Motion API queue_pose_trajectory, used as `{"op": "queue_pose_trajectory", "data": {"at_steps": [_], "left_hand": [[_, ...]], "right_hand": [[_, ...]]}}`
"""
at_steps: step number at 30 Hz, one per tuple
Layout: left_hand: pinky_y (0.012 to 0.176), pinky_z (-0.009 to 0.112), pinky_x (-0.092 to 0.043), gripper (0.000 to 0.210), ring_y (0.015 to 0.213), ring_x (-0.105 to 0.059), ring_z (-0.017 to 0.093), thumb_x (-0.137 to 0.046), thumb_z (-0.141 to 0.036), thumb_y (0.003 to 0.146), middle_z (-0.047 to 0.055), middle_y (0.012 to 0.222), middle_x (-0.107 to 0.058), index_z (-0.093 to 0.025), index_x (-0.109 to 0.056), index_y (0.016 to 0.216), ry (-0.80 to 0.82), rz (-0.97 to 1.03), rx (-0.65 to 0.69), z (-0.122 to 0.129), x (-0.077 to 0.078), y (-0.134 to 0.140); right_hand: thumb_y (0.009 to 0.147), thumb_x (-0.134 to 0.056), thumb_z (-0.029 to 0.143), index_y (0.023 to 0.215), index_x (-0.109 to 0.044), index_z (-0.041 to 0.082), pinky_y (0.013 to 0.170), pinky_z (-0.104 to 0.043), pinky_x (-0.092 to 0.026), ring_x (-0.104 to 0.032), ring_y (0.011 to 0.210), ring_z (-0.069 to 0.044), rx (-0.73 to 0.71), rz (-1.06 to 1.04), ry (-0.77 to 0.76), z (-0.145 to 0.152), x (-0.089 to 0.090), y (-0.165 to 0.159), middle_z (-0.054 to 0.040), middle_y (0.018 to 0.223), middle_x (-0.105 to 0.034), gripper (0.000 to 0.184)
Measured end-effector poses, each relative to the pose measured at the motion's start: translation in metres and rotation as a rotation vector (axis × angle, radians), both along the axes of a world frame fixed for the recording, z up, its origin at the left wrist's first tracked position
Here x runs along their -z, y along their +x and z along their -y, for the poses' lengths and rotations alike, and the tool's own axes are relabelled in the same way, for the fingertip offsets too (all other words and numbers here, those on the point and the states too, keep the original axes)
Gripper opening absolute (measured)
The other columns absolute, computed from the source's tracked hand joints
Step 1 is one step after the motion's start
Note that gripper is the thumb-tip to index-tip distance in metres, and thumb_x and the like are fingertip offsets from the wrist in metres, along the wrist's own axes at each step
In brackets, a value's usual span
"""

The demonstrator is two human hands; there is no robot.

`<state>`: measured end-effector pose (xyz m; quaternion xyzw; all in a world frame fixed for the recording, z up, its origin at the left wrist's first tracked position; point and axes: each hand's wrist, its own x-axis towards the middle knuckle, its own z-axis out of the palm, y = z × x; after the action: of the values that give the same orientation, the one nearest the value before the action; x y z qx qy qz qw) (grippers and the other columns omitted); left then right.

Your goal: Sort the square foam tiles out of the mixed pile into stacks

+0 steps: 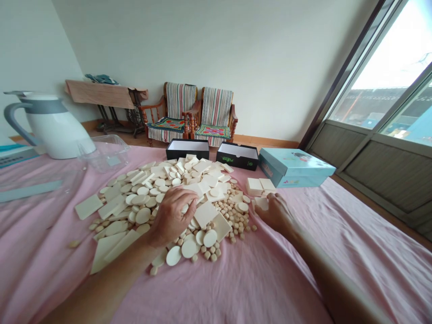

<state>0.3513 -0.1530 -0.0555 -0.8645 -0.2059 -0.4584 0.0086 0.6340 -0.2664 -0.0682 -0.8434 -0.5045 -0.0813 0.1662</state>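
Observation:
A large heap of pale wooden pieces lies in the middle: round discs (143,215), square tiles (206,213) and small wooden beads or cubes (236,218). My left hand (173,213) is over the heap, its fingers curled towards the thumb. A pale bit shows by the thumb, but what the fingers hold is mostly hidden. To the right of the heap, my right hand (278,213) has its fingers closed on a square wooden tile (261,204) low at the cloth. Just behind that tile stand two short stacks of square tiles (254,186), side by side.
Two open black boxes (237,156) and a closed light-blue box (297,166) stand behind the heap. At left are a white jug (59,130) and a clear plastic container (104,155). Pink cloth (249,279) covers the surface. Two wooden chairs (216,112) stand by the wall.

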Motion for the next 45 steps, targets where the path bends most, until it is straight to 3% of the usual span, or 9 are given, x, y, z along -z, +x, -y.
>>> {"op": "queue_pose_trajectory", "data": {"at_steps": [3, 6, 8, 12, 18, 26, 33, 40, 45], "left_hand": [[0.093, 0.040, -0.048, 0.012, 0.088, -0.064, 0.019, -0.055, -0.013, 0.085, 0.004, 0.089, -0.070, -0.018, -0.065, 0.090, 0.004, -0.002, -0.001, -0.001, 0.000, -0.001], [0.094, 0.040, -0.048, 0.012, 0.089, -0.063, 0.019, -0.055, -0.012, 0.085, 0.004, 0.089, -0.070, -0.018, -0.064, 0.091, 0.004, -0.003, 0.000, -0.001, 0.001, -0.001], [0.094, 0.040, -0.047, 0.012, 0.089, -0.063, 0.019, -0.056, -0.012, 0.085, 0.004, 0.089, -0.070, -0.018, -0.064, 0.091, 0.004, -0.003, 0.002, -0.001, 0.001, -0.001], [0.095, 0.041, -0.047, 0.011, 0.088, -0.064, 0.019, -0.056, -0.012, 0.085, 0.004, 0.089, -0.070, -0.017, -0.064, 0.091, 0.009, -0.006, 0.002, -0.001, 0.000, 0.000], [0.095, 0.040, -0.047, 0.012, 0.088, -0.064, 0.018, -0.056, -0.012, 0.085, 0.004, 0.089, -0.070, -0.018, -0.064, 0.091, 0.000, -0.004, 0.004, -0.001, 0.000, 0.000], [0.096, 0.040, -0.047, 0.011, 0.088, -0.064, 0.018, -0.056, -0.012, 0.084, 0.004, 0.089, -0.071, -0.017, -0.065, 0.090, 0.001, -0.011, 0.007, 0.000, -0.001, 0.000], [0.095, 0.040, -0.047, 0.011, 0.087, -0.064, 0.019, -0.056, -0.013, 0.085, 0.004, 0.088, -0.071, -0.017, -0.065, 0.089, 0.003, -0.013, 0.004, -0.001, -0.001, 0.000], [0.095, 0.040, -0.047, 0.011, 0.087, -0.064, 0.018, -0.056, -0.013, 0.085, 0.004, 0.088, -0.071, -0.017, -0.065, 0.089, 0.004, -0.007, 0.005, 0.000, -0.001, 0.001], [0.095, 0.040, -0.047, 0.011, 0.086, -0.064, 0.018, -0.056, -0.012, 0.085, 0.004, 0.088, -0.071, -0.017, -0.065, 0.090, 0.007, -0.006, 0.003, 0.000, -0.002, 0.000]], "right_hand": [[0.084, -0.050, 0.053, 0.087, -0.061, 0.014, 0.063, -0.032, -0.046, -0.065, 0.080, -0.027, -0.015, 0.024, 0.034, -0.001, 0.003, 0.001, -0.0185, 0.086, -0.066, 0.041], [0.085, -0.050, 0.050, 0.084, -0.061, 0.016, 0.062, -0.032, -0.046, -0.063, 0.073, -0.024, -0.063, -0.022, 0.057, 0.003, 0.007, 0.011, -0.0137, 0.080, -0.065, 0.036], [0.082, -0.054, 0.044, 0.095, -0.059, 0.017, 0.063, -0.032, -0.047, -0.062, 0.071, -0.020, -0.153, -0.128, 0.066, 0.008, 0.012, 0.020, -0.0099, 0.086, -0.064, 0.030], [0.074, -0.061, 0.035, 0.118, -0.050, 0.016, 0.071, -0.033, -0.050, -0.061, 0.079, -0.019, -0.276, -0.267, 0.065, 0.016, 0.020, 0.026, -0.0094, 0.102, -0.061, 0.049], [0.077, -0.059, 0.030, 0.122, -0.052, 0.016, 0.087, -0.043, -0.045, -0.054, 0.107, -0.029, -0.324, -0.069, 0.021, 0.017, 0.017, 0.016, -0.0151, 0.115, -0.057, 0.047], [0.079, -0.054, 0.022, 0.130, -0.050, 0.021, 0.091, -0.044, -0.039, -0.047, 0.119, -0.030, -0.415, -0.013, -0.033, 0.012, 0.012, 0.011, -0.0102, 0.131, -0.056, 0.051], [0.079, -0.057, 0.027, 0.124, -0.055, 0.022, 0.090, -0.047, -0.037, -0.047, 0.116, -0.031, -0.355, -0.078, -0.069, 0.013, 0.011, 0.017, -0.0104, 0.126, -0.057, 0.044], [0.083, -0.056, 0.019, 0.111, -0.064, 0.022, 0.085, -0.036, -0.038, -0.051, 0.103, -0.024, -0.436, -0.016, 0.130, 0.006, 0.005, 0.007, -0.0078, 0.110, -0.064, 0.029], [0.087, -0.048, 0.011, 0.101, -0.069, 0.023, 0.076, -0.034, -0.034, -0.050, 0.094, -0.024, -0.397, 0.207, -0.033, -0.003, -0.004, -0.010, -0.0086, 0.097, -0.065, 0.027]]}}
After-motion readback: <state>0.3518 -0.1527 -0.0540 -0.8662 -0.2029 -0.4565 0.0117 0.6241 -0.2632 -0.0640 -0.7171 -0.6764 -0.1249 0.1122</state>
